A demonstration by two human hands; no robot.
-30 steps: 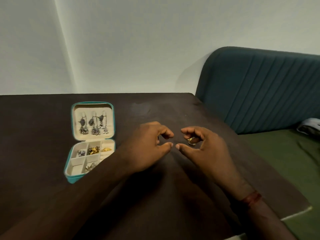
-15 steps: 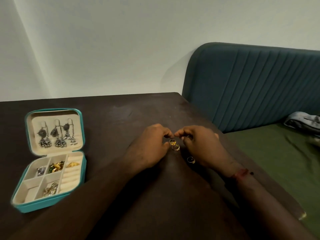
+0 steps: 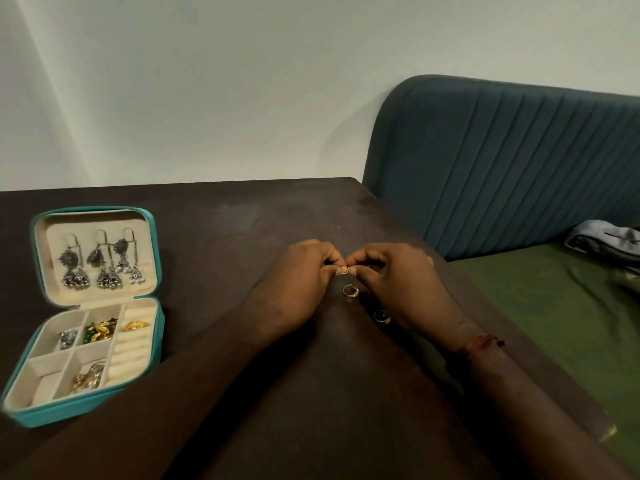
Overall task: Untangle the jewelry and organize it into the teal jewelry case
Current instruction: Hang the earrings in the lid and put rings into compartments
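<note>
My left hand (image 3: 298, 282) and my right hand (image 3: 401, 282) meet fingertip to fingertip over the dark table, both pinching one small gold ring (image 3: 344, 270). A second gold ring (image 3: 350, 291) lies on the table just below it. A darker ring (image 3: 381, 316) lies beside my right palm. The teal jewelry case (image 3: 52, 415) stands open at the left. Silver drop earrings (image 3: 100, 261) hang in its lid. Its tray holds gold pieces (image 3: 100, 330), a gold ring (image 3: 135, 325) in the ring rolls, and silver items (image 3: 86, 377).
The dark table (image 3: 214, 237) ends at a right edge beside a bed with a green sheet (image 3: 554, 323) and a teal padded headboard (image 3: 519, 161). A grey cloth (image 3: 606, 240) lies on the bed. A white wall stands behind.
The hands have closed together on one gold ring and lifted it slightly from the other ring. The view has shifted right, so the case sits further left.
</note>
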